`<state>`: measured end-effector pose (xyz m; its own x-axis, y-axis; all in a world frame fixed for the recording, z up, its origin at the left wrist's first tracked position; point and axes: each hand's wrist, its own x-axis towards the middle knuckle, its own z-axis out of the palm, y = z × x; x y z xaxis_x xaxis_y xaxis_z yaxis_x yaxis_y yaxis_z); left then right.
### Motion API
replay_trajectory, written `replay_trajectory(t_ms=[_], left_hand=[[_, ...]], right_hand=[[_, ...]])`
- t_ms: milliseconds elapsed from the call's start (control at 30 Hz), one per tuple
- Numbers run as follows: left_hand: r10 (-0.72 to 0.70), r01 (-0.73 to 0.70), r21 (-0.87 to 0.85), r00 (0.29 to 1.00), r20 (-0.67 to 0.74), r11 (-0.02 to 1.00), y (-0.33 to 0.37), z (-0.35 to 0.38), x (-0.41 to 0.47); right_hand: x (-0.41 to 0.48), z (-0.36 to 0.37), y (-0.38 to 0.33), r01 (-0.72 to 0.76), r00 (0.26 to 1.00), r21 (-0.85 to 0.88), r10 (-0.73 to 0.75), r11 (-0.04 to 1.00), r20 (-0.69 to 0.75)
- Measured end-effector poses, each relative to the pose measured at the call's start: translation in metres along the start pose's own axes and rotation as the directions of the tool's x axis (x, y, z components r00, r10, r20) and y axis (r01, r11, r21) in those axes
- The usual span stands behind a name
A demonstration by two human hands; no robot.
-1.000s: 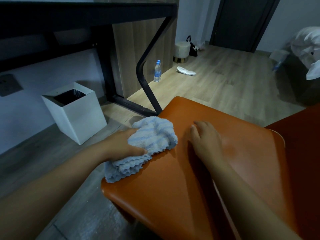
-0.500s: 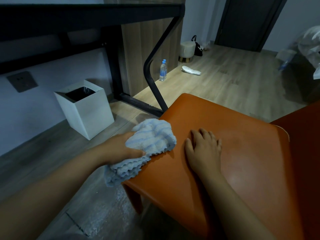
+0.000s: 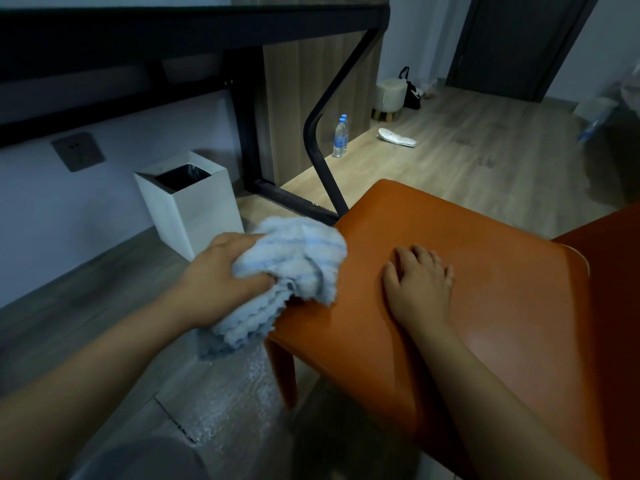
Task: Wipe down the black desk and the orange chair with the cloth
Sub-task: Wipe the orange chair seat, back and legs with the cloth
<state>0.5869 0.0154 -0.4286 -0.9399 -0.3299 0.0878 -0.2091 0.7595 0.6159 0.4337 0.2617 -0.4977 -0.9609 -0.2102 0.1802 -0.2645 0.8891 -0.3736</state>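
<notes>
The left hand [image 3: 221,278] grips a bunched-up, fluffy blue cloth [image 3: 287,271] and holds it against the left edge of the orange chair [image 3: 502,306], with part of the cloth hanging down over the side. The right hand [image 3: 420,285] lies flat on the seat just to the right of the cloth, fingers straight and close together, holding nothing. The black desk [image 3: 194,32] stands past both hands, and a white bin [image 3: 201,206] sits on the floor beyond the left hand.
</notes>
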Motion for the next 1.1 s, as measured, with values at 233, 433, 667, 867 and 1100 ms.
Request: replay_trajectory(t_ms=[233, 433, 667, 867, 1100], left_hand=[[-0.066, 0.036, 0.227, 0.990, 0.125, 0.973, 0.012, 0.051, -0.033], [-0.037, 0.037, 0.062, 0.999, -0.005, 0.997, 0.000, 0.061, -0.034], [-0.095, 0.090, -0.144, 0.995, -0.029, 0.985, -0.024, 0.061, -0.014], [-0.336, 0.330, -0.166, 0.942, -0.005, 0.929, -0.048, 0.059, -0.004], [-0.362, 0.367, 0.115, 0.930, -0.059, 0.923, -0.068, 0.039, -0.021]], right_hand=[[0.000, -0.001, 0.000, 0.004, 1.000, -0.003, -0.004, 1.000, 0.001], [-0.001, 0.000, 0.001, 0.008, 1.000, -0.014, -0.008, 1.000, 0.002], [-0.001, 0.000, 0.000, 0.016, 1.000, -0.018, -0.016, 1.000, -0.002], [-0.001, -0.001, 0.000, 0.015, 1.000, -0.025, -0.015, 1.000, 0.004], [-0.002, -0.001, -0.001, 0.020, 1.000, -0.012, -0.020, 1.000, 0.000]])
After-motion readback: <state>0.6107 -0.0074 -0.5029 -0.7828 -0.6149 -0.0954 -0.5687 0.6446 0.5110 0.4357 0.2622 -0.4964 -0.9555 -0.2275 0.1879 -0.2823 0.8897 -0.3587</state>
